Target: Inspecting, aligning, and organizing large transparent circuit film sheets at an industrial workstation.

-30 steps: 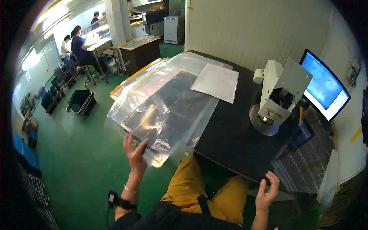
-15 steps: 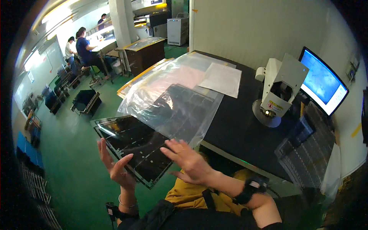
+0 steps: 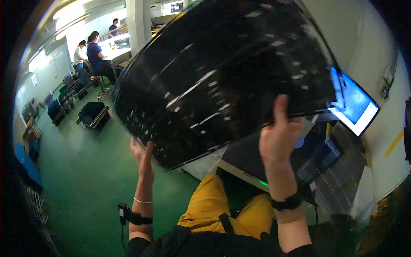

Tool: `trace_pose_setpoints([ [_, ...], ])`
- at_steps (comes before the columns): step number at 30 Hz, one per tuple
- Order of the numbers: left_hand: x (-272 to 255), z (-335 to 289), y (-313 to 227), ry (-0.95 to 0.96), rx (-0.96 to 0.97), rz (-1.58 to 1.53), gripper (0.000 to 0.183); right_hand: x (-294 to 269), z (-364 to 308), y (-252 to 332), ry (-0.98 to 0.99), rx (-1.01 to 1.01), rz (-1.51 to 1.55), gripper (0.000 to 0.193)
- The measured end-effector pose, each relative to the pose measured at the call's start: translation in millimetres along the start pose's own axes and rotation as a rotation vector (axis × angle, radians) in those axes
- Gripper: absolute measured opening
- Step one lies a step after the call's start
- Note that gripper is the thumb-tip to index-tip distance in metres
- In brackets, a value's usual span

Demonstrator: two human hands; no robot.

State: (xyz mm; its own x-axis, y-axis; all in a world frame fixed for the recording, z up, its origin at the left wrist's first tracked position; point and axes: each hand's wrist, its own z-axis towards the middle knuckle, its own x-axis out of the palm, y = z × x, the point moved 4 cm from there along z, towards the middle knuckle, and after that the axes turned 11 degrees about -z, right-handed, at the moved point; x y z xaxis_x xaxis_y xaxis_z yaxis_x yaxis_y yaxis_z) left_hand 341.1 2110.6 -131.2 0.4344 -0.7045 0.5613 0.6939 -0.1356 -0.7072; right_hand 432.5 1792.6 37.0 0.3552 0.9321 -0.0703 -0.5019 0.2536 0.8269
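A large dark, glossy film sheet (image 3: 239,73) with pale clear lines and dots is raised before me, tilted, filling the upper middle of the head view. My left hand (image 3: 144,157) grips its lower left edge, thumb on the near face. Farther right, my right hand (image 3: 278,139) holds the lower edge, its thumb pointing up over the surface. The fingers of both hands are partly hidden behind the sheet. Most of the bench top and the instrument on it lie hidden behind the sheet.
The black bench (image 3: 252,158) runs ahead and to the right, with a lit monitor (image 3: 357,105) at its far right. A patterned dark sheet (image 3: 342,167) lies at the right end. Racks (image 3: 92,115) stand on the green floor (image 3: 94,171); several people (image 3: 96,58) work far left.
The dark film sheet has risen from low beside the bench, tilting up and swinging right in front of me. My right hand, earlier over its face, now grips its lower edge.
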Motion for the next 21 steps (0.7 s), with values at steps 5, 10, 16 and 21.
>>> trace_pose_setpoints([
  [5, 76, 5, -19, 0.327, -0.323, -0.461, 0.054, -51, 26, -13, -0.086, 0.002, 0.797, 0.023],
  [10, 110, 12, -24, 0.316, -0.335, -0.211, 0.032, -84, 16, -36, -0.191, 0.066, 0.721, 0.024],
  [16, 97, -1, 6, 0.293, -0.472, -0.157, 0.019, -103, 3, -49, -0.16, 0.109, 0.575, 0.023],
  [21, 87, -19, 15, 0.174, -0.553, -0.125, 0.012, -110, -12, -55, -0.241, 0.172, 0.443, 0.021],
])
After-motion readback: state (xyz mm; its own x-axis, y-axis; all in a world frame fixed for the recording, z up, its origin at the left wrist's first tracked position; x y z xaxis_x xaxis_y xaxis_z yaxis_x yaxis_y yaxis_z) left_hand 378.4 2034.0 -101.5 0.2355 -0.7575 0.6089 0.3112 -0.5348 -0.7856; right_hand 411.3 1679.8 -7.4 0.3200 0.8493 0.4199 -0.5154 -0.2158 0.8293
